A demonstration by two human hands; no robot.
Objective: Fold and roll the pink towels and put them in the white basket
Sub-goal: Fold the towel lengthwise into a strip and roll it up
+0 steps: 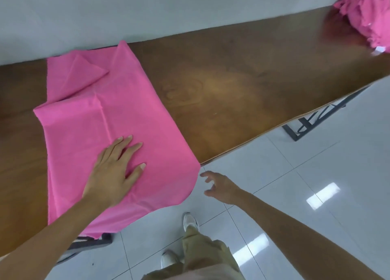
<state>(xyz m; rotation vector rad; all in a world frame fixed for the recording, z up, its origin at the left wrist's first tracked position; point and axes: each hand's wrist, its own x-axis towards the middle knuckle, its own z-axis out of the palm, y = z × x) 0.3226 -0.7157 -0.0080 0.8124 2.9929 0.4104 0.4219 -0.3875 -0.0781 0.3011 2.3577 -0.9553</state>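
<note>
At the table's front edge, left hand lies palm-down on the pink towel, fingers straight and slightly spread, pressing the cloth flat. Right hand hangs off the table, just beside the towel's drooping front corner, fingers loosely curled, gripping nothing.

Towel: soft, matte, spread over the left part of the glossy brown wooden table. One far corner is folded over as a triangle, and the front edge drapes over the table edge.

Heap of crumpled pink towels sits at the far right corner. Shiny white tiled floor below.
</note>
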